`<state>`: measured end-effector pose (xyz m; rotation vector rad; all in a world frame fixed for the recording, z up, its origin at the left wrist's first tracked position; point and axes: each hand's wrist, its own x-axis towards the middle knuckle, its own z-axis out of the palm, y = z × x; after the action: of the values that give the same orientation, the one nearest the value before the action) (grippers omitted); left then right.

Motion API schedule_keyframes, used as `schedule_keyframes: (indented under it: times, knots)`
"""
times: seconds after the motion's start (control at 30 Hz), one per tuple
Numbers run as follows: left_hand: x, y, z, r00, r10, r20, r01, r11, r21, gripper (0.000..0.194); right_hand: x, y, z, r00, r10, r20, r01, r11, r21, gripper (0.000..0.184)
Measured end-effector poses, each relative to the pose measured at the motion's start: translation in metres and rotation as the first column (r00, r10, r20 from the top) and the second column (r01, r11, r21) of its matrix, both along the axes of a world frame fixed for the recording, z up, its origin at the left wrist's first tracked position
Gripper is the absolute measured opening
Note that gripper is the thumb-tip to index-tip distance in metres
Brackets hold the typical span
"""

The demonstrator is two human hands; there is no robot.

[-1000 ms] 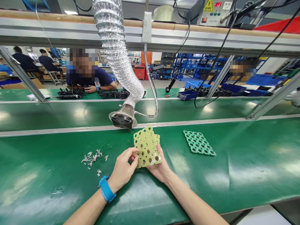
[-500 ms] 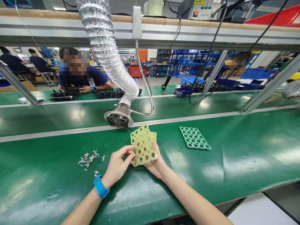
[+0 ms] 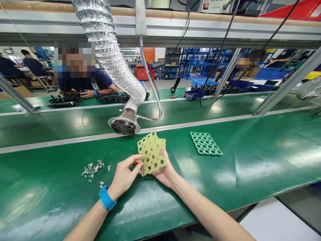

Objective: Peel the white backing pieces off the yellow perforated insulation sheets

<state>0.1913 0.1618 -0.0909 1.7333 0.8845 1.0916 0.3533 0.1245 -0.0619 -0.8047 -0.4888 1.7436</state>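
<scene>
Pale yellow-green perforated panels point(image 3: 153, 152) with rows of round holes are held up over the bench, at least two of them overlapping. My right hand point(image 3: 166, 171) grips them from below and the right, its thumb along the right edge. At the lower left edge, my left hand point(image 3: 129, 169) pinches the panels between thumb and fingers; a blue band circles that wrist. To the right, apart from both hands, a green perforated circuit-board panel point(image 3: 206, 144) lies flat. Small grey-white pieces point(image 3: 92, 169) lie scattered left of my left hand.
A fume-extraction hood point(image 3: 124, 125) on a silver flexible duct point(image 3: 120, 63) hangs just beyond the panels. A metal rail point(image 3: 62, 140) crosses the green bench point(image 3: 265, 157). Across it a co-worker point(image 3: 82, 77) sits near black parts, with blue bins point(image 3: 194, 94) further right.
The whole view has shifted slightly, so everything sits a little further left and higher. Both hands keep the same hold on the panels.
</scene>
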Motion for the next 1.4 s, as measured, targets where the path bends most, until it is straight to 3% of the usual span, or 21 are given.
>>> schedule_keyframes:
  times: [0.47, 0.67, 0.8, 1.0, 1.4]
  knots:
    - [-0.001, 0.000, 0.005, 0.999, 0.027, 0.035, -0.027, 0.999, -0.026, 0.023, 0.000, 0.002, 0.003, 1.000, 0.021, -0.004, -0.021, 0.999, 0.042, 0.060]
    - [-0.002, -0.005, 0.015, 0.999, 0.031, -0.034, -0.025, 0.988, 0.155, 0.015, 0.006, 0.005, 0.007, 1.000, 0.000, -0.015, 0.001, 0.998, 0.065, 0.078]
    - [0.002, -0.009, 0.015, 0.996, 0.007, -0.094, 0.012, 0.981, 0.191, 0.016, 0.008, 0.007, 0.006, 1.000, -0.015, -0.007, 0.015, 0.998, 0.054, 0.080]
    - [0.007, -0.011, 0.011, 0.995, 0.035, -0.090, -0.017, 0.981, 0.194, 0.025, 0.007, 0.008, 0.005, 1.000, -0.005, -0.009, 0.006, 0.999, 0.047, 0.080]
    - [0.009, -0.012, 0.010, 0.995, 0.042, -0.090, -0.030, 0.991, 0.133, 0.024, 0.007, 0.007, 0.001, 0.999, -0.010, 0.039, 0.008, 0.998, 0.063, 0.077]
